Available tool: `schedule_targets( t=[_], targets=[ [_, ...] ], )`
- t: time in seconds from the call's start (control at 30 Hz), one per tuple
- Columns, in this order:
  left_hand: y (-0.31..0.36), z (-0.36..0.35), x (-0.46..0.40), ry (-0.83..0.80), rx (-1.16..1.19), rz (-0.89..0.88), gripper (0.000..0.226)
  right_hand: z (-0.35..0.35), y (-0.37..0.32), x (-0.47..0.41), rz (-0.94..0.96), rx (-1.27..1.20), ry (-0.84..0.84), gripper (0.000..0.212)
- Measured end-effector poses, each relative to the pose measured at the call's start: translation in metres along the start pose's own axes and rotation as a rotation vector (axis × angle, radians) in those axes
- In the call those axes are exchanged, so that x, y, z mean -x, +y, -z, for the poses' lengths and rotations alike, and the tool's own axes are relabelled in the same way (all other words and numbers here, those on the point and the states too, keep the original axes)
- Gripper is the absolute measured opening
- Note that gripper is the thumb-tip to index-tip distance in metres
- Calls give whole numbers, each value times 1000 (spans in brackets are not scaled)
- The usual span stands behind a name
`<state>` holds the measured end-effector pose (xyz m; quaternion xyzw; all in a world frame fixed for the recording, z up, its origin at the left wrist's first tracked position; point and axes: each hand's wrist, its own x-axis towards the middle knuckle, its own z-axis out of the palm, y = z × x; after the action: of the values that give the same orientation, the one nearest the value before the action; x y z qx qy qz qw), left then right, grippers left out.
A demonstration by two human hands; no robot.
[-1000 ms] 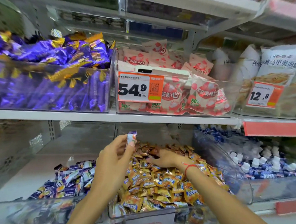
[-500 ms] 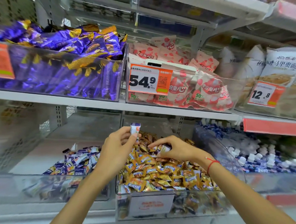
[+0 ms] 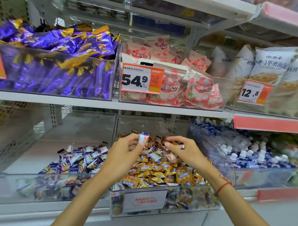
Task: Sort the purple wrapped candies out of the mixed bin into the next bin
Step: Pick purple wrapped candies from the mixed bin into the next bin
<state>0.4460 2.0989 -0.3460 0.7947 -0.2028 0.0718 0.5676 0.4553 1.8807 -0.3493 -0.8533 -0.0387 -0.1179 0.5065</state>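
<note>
Mostly gold candies [image 3: 159,170] in mixed bin [image 3: 192,199]

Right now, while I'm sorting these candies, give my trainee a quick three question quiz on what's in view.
1. True or false: the left hand holds a purple wrapped candy above the mixed bin.
2. Which side of the mixed bin is the bin of purple candies: A left, B right?
3. Fill in: the price tag above the mixed bin reads ____.

Key: 1 true; 2 A; 3 54.9
</note>
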Motion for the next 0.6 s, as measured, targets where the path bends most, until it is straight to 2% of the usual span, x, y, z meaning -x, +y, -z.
schedule_targets(
  t=[0.07,0.17,0.27,0.33,0.4,0.47,0.6],
  targets=[
    [0,1,1,0,7,1,14,-2,0,-1,33,62,-24,17],
    [5,8,5,33,48,-20,13,-8,-14,-1,24,62,-64,20],
    [7,35,8,160,54,-6,11,-25,-42,-4,33,-19,-147,24],
    [-3,65,8,278,-60,56,7,-51,-65,-7,123,-46,-185,23],
    [-16,88,9,328,-304,170,21,-81,-87,-8,282,-23,-180,17],
    [-26,107,13,350,-474,254,23,-118,-102,-14,415,59,-160,15],
    [-41,120,14,249,-546,313,37,-165,-109,-29,541,464,-187,20]
  ],
)
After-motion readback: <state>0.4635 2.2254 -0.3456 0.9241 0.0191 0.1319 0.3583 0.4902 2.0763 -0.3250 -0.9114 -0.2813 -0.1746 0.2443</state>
